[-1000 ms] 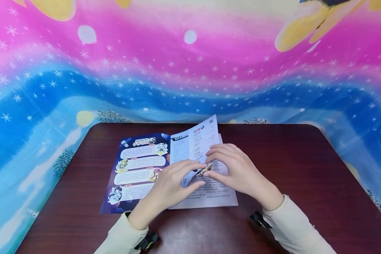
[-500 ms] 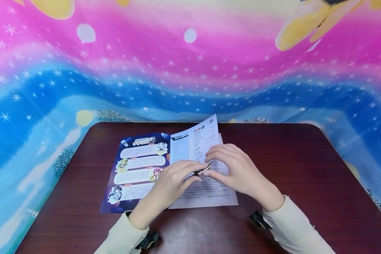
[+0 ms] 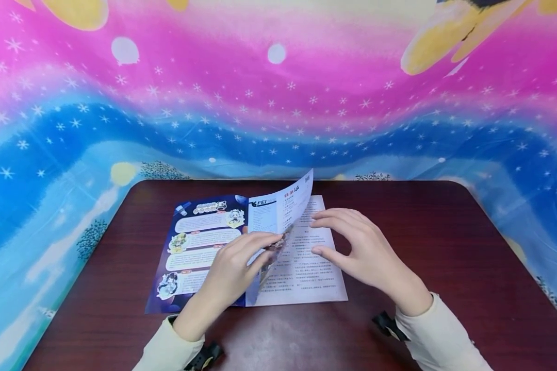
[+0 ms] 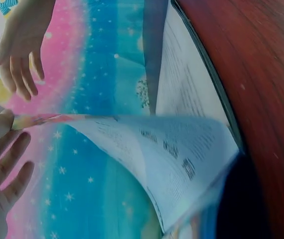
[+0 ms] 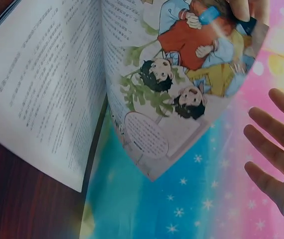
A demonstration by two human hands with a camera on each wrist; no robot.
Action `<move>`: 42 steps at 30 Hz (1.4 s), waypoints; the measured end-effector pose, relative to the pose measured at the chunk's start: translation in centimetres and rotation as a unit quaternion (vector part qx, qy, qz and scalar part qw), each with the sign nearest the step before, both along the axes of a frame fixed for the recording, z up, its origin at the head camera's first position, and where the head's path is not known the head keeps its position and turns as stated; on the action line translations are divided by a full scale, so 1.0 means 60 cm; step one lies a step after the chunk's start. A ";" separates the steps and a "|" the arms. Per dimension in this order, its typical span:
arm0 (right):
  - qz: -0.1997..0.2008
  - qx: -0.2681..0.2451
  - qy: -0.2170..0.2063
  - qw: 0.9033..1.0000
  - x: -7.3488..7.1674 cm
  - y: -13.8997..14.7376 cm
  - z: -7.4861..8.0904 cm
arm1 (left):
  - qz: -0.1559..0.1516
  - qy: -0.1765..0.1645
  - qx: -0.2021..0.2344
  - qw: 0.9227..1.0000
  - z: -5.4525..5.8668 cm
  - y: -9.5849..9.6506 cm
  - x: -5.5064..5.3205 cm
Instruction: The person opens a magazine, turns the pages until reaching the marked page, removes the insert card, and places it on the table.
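Note:
An open magazine (image 3: 315, 286) lies on the table, its dark blue left page (image 3: 167, 268) printed with cartoon figures. My left hand (image 3: 234, 263) pinches the outer edge of a raised page (image 3: 264, 214) between thumb and forefinger. That page curves up and leans leftward, its top corner standing high. In the right wrist view, a colour drawing of children (image 5: 181, 74) shows on its other side, with the left fingertips (image 5: 241, 9) at the edge. My right hand (image 3: 364, 247) hovers over the right side of the magazine, fingers spread and apart from the page, with nothing held.
The dark reddish wooden table (image 3: 436, 232) reaches out on both sides of the magazine. Behind it hangs a pink and blue cloth (image 3: 278, 113) with snowflakes. Black straps with small devices (image 3: 390, 327) sit at the cream sleeves (image 3: 441, 335).
My left hand has drawn the page edge to the left, and the page leans over further. The right hand has come off the page and shifted right, its fingers wider apart.

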State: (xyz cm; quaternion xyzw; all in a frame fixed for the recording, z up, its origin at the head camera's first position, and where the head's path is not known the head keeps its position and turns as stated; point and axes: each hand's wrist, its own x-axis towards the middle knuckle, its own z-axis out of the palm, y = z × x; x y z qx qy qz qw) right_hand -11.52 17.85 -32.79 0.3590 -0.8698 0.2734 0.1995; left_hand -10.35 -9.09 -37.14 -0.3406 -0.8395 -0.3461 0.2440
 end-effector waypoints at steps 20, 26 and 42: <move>-0.010 0.057 -0.043 0.997 0.011 0.027 -0.080 | 0.181 -0.002 0.013 0.983 -0.025 -0.104 0.031; -0.004 0.078 -0.041 0.996 0.011 0.034 -0.098 | 0.210 -0.023 0.004 0.977 -0.030 -0.127 0.045; 0.017 0.157 -0.084 0.984 0.009 0.068 -0.133 | 0.287 -0.076 -0.031 0.954 -0.051 -0.186 0.071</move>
